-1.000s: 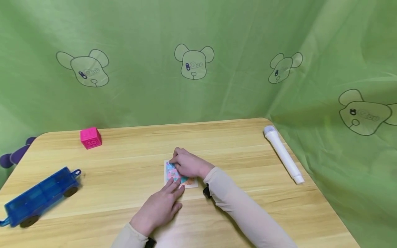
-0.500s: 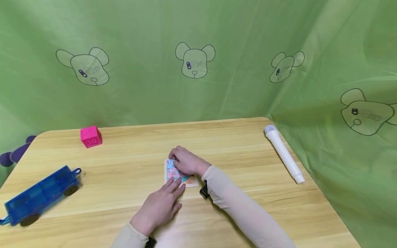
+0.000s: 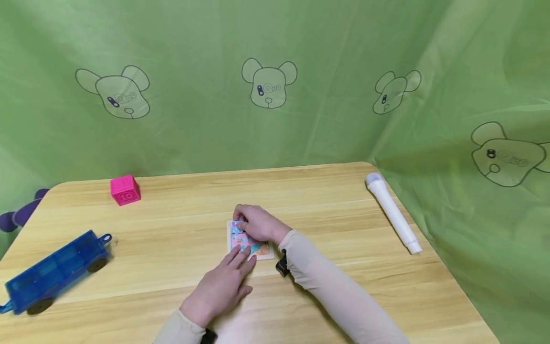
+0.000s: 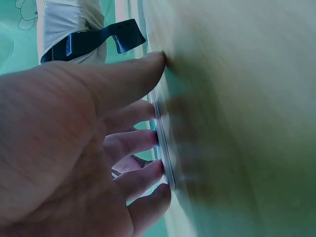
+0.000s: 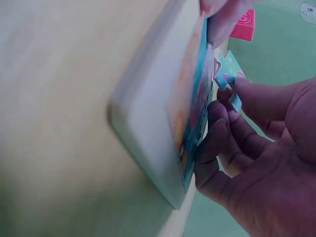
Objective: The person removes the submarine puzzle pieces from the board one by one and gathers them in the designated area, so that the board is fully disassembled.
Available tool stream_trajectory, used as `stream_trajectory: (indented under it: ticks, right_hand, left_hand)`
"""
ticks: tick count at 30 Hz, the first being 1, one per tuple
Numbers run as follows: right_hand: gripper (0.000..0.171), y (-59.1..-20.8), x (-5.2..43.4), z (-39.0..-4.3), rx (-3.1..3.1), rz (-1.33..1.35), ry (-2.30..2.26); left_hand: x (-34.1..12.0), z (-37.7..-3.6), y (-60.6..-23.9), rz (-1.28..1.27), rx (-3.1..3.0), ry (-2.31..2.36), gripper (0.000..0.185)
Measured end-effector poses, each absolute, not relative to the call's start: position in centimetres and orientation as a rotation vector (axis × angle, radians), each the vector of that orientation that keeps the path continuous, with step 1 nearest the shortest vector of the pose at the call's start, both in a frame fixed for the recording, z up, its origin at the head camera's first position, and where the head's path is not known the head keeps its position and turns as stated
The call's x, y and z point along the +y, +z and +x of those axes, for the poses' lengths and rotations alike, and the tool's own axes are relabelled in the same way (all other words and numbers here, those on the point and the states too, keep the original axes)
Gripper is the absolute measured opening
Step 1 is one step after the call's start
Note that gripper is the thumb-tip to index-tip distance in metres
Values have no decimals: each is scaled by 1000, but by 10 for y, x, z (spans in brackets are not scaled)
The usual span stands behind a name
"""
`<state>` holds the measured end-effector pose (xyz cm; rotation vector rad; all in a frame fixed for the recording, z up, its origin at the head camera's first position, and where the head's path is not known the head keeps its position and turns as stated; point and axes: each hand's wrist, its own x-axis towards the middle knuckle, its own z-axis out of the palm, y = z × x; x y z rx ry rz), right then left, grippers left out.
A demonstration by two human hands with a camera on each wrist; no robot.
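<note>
A small jigsaw puzzle in a pale tray (image 3: 267, 257) lies flat near the table's middle, its picture in pink, blue and orange. My right hand (image 3: 261, 225) is over its far side. In the right wrist view, that hand's thumb and finger pinch a light-blue jigsaw piece (image 5: 230, 68), which is tilted up from the tray's surface; other fingers touch the tray's edge. My left hand (image 3: 220, 289) rests with extended fingertips on the tray's near edge, its thumb on the table. Part of the picture is hidden under both hands.
A pink block (image 3: 125, 190) stands at the back left. The blue toy wagon (image 3: 58, 272) is at the left, and a white microphone-shaped stick (image 3: 393, 212) lies along the right edge. Green printed cloth (image 3: 326, 86) hangs behind and to the right.
My right hand has shifted slightly left, and more of the piece at the tray's far-left corner now shows by its fingers. The left hand has stayed in place.
</note>
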<state>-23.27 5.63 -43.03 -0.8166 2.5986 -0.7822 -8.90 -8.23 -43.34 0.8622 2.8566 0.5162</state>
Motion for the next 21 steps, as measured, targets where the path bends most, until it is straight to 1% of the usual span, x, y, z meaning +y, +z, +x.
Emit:
stream_trajectory:
  ticks: [6,11,15,21]
  right_hand:
    - [7,-425,64,-233,2591,-818,-907]
    - [9,-417,80,-237,2556,-809,-1067]
    - [10,-411,99,-244,2494,-739,-1195]
    - [7,-409,128,-260,2470,-583,-1353]
  left_hand:
    - [-83,-89,-432,870,2836,570,61]
    - [-84,-89,-432,870,2833,579,60]
    - [-83,-88,-432,865,2829,579,60]
    - [-83,-87,-431,859,2826,586,61]
